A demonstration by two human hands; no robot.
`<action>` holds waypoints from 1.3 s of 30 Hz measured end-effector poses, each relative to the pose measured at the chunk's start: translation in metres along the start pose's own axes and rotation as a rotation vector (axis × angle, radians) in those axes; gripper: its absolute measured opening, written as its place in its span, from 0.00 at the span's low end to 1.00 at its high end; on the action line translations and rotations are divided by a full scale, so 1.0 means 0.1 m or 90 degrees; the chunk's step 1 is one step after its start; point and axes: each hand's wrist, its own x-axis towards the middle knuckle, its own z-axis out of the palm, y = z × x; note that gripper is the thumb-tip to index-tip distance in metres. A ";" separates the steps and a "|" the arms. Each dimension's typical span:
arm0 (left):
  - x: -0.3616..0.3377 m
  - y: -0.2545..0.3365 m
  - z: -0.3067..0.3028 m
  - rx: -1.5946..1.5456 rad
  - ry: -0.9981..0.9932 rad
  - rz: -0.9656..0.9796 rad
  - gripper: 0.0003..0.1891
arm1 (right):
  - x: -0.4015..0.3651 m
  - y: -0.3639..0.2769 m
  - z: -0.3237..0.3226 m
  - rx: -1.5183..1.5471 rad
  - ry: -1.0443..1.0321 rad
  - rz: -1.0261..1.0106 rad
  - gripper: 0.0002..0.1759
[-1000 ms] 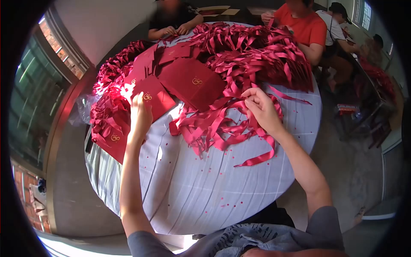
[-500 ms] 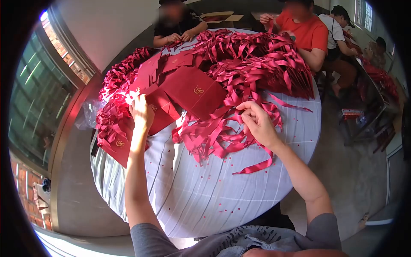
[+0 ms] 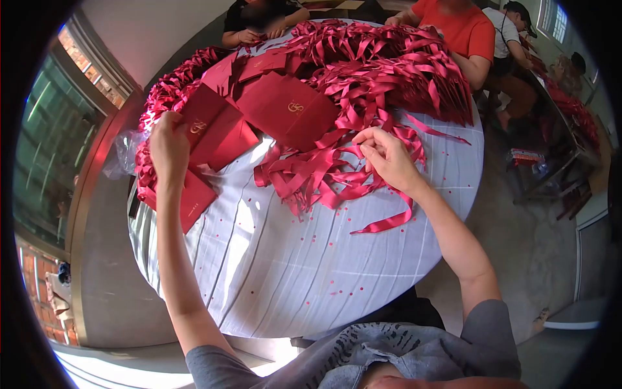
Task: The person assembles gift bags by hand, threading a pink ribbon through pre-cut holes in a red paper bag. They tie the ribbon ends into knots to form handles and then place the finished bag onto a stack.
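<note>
My left hand (image 3: 170, 152) is closed at the left edge of a dark red paper gift bag (image 3: 210, 126) with a gold logo; its fingertips are partly hidden. Under that forearm lies another red bag (image 3: 197, 200). My right hand (image 3: 389, 159) has thumb and forefinger pinched together on a red satin ribbon (image 3: 357, 150), above a tangle of loose ribbons (image 3: 317, 175). Between my hands a large flat red bag (image 3: 288, 110) rests on the pile, its gold logo facing up.
A round table with a white cloth (image 3: 259, 279) carries bags with ribbon handles (image 3: 414, 71) heaped at the back and left. Small red dots are scattered over the cloth. Across it sit a person in black (image 3: 295, 13) and one in red (image 3: 479, 39). Clear plastic (image 3: 123, 155) hangs at the left.
My left hand has moved left, and the logo bag beside it has shifted left. My right hand stays pinched over the ribbons. The whole view has tilted slightly downward.
</note>
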 end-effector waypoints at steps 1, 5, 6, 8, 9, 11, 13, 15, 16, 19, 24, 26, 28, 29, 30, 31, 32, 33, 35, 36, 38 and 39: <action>-0.01 0.11 -0.18 0.000 -0.015 -0.010 0.08 | 0.00 -0.01 0.00 -0.024 0.000 -0.004 0.07; -0.37 0.60 -0.76 -0.192 -0.076 -0.068 0.09 | -0.01 -0.04 -0.10 -0.002 -0.050 0.028 0.07; -0.53 0.73 -0.86 -0.195 -0.104 -0.041 0.10 | 0.00 -0.06 -0.16 -0.083 -0.089 0.003 0.07; -0.88 0.99 -1.01 -0.204 -0.183 -0.032 0.11 | -0.01 -0.16 -0.23 -0.227 -0.155 -0.012 0.04; -1.02 1.13 -1.06 -0.197 -0.237 -0.017 0.10 | -0.03 -0.14 -0.23 -0.228 -0.156 -0.008 0.04; -1.27 1.31 -1.10 -0.217 -0.294 -0.002 0.09 | -0.04 -0.12 -0.22 -0.388 -0.125 -0.206 0.05; -1.40 1.43 -1.11 -0.124 -0.249 0.068 0.09 | -0.02 -0.22 -0.12 -0.370 -0.127 -0.231 0.05; -1.50 1.46 -1.14 -0.028 -0.204 0.137 0.13 | 0.04 -0.29 0.03 -0.386 -0.160 -0.276 0.05; -1.55 1.47 -1.15 -0.029 -0.205 0.136 0.13 | 0.07 -0.28 0.13 -0.383 -0.184 -0.297 0.05; -1.62 1.48 -1.17 0.047 -0.156 0.165 0.19 | 0.18 -0.17 0.46 -0.397 -0.263 -0.351 0.05; -1.62 1.43 -1.20 0.044 -0.167 0.137 0.26 | 0.26 0.09 0.77 -0.488 -0.328 -0.397 0.05; -1.58 1.38 -1.22 0.021 -0.194 0.133 0.29 | 0.27 0.16 0.77 -0.477 -0.307 -0.428 0.06; -1.49 1.34 -1.28 -0.013 -0.231 0.149 0.29 | 0.24 0.13 0.73 -0.468 -0.306 -0.419 0.06; -1.47 1.31 -1.28 -0.050 -0.251 0.130 0.28 | 0.25 0.12 0.71 -0.465 -0.295 -0.433 0.05; -1.42 1.31 -1.27 -0.062 -0.242 0.121 0.27 | 0.26 0.07 0.68 -0.462 -0.284 -0.446 0.05; -1.42 1.26 -1.24 -0.073 -0.234 0.113 0.25 | 0.28 0.02 0.64 -0.408 -0.267 -0.390 0.05; -1.40 1.24 -1.23 -0.071 -0.228 0.105 0.25 | 0.31 -0.04 0.61 -0.371 -0.207 -0.405 0.04; -1.37 1.22 -1.22 -0.084 -0.223 0.098 0.21 | 0.35 -0.13 0.57 -0.333 -0.145 -0.419 0.05; -1.34 1.16 -1.18 -0.154 -0.232 0.081 0.16 | 0.35 -0.34 0.51 -0.208 -0.047 -0.297 0.02; -1.30 1.15 -1.16 -0.174 -0.226 0.079 0.14 | 0.28 -0.58 0.47 -0.108 -0.043 -0.188 0.01; -1.25 1.17 -1.11 -0.193 -0.220 0.063 0.14 | 0.11 -0.96 0.45 0.006 -0.059 -0.134 0.03; -1.23 1.20 -1.08 -0.213 -0.214 0.050 0.15 | 0.03 -1.06 0.50 0.020 -0.078 -0.193 0.04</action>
